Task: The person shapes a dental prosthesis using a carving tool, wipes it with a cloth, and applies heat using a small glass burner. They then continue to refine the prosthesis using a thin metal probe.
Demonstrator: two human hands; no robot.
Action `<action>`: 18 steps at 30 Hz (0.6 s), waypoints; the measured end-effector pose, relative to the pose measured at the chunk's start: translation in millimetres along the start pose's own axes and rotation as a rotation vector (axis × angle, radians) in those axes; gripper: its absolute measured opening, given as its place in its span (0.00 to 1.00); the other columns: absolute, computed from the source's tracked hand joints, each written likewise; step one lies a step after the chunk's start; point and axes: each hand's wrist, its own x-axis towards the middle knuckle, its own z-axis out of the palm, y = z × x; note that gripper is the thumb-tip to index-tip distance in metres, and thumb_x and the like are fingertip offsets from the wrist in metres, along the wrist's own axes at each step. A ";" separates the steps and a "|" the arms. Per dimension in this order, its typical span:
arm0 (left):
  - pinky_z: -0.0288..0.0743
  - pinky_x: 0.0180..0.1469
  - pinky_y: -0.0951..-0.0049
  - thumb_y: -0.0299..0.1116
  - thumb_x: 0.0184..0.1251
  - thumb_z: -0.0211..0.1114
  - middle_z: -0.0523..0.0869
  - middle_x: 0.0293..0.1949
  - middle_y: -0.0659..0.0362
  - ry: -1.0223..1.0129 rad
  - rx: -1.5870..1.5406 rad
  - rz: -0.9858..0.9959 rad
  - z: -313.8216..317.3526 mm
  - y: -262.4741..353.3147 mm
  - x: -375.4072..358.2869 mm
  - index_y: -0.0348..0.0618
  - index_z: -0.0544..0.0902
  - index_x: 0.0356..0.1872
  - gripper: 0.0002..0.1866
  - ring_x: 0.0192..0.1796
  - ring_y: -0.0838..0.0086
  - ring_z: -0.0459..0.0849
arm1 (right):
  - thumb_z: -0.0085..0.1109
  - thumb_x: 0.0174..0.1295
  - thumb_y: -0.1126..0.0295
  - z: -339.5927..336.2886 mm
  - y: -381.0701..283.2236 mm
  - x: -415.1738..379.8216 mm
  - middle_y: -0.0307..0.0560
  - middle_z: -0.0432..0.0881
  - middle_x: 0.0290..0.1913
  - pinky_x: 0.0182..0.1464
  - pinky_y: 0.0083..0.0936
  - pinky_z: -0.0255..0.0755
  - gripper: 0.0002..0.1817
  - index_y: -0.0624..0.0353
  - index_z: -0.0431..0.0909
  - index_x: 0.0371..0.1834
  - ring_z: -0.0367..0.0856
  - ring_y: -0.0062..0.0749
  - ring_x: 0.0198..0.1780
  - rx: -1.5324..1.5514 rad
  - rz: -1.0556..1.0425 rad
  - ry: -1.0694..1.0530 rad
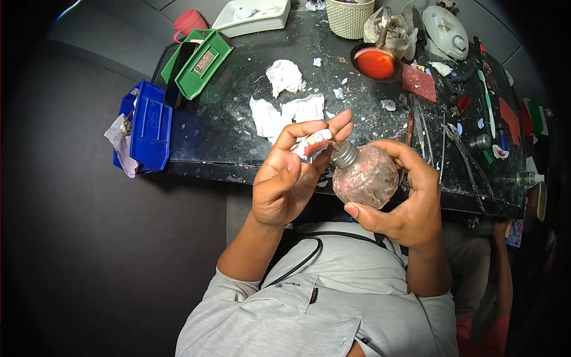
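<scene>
My left hand is closed around a small dental model, white with red wax and what look like teeth on it. Its fingers point up and away from me. In my right hand is a round glass spirit lamp, gripped between thumb and fingers. The lamp is tilted, its metal neck pointing left, close beside the dental model. I cannot make out a flame at the neck. Behind my left hand, crumpled white paper lies on the black worktable.
A blue bin and a green bin stand left. At the back are a white tray, a woven basket and a pan of red wax. Metal tools lie right. Another person's arm is at right.
</scene>
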 end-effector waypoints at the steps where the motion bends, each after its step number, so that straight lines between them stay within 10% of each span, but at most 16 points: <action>1: 0.44 0.81 0.48 0.47 0.79 0.58 0.60 0.78 0.33 0.000 0.001 0.000 -0.1 0.2 0.1 0.39 0.64 0.71 0.30 0.81 0.48 0.59 | 0.87 0.36 0.62 -0.1 0.2 0.2 0.51 0.87 0.42 0.49 0.30 0.81 0.37 0.66 0.80 0.51 0.88 0.34 0.42 -0.015 -0.012 -0.003; 13: 0.53 0.79 0.52 0.48 0.78 0.58 0.58 0.77 0.29 0.148 -0.128 -0.039 -4.8 -0.2 -0.3 0.38 0.68 0.68 0.28 0.81 0.45 0.60 | 0.87 0.35 0.64 -3.8 -1.2 -1.4 0.50 0.87 0.42 0.48 0.28 0.80 0.38 0.67 0.80 0.52 0.87 0.31 0.43 0.025 0.011 -0.012; 18: 0.73 0.71 0.49 0.55 0.86 0.33 0.77 0.64 0.27 0.314 -0.150 -0.074 -6.0 -1.4 1.3 0.31 0.73 0.59 0.33 0.63 0.44 0.83 | 0.84 0.38 0.68 -12.0 -4.2 -1.0 0.48 0.87 0.42 0.51 0.24 0.79 0.36 0.69 0.79 0.53 0.85 0.26 0.44 0.114 0.099 0.011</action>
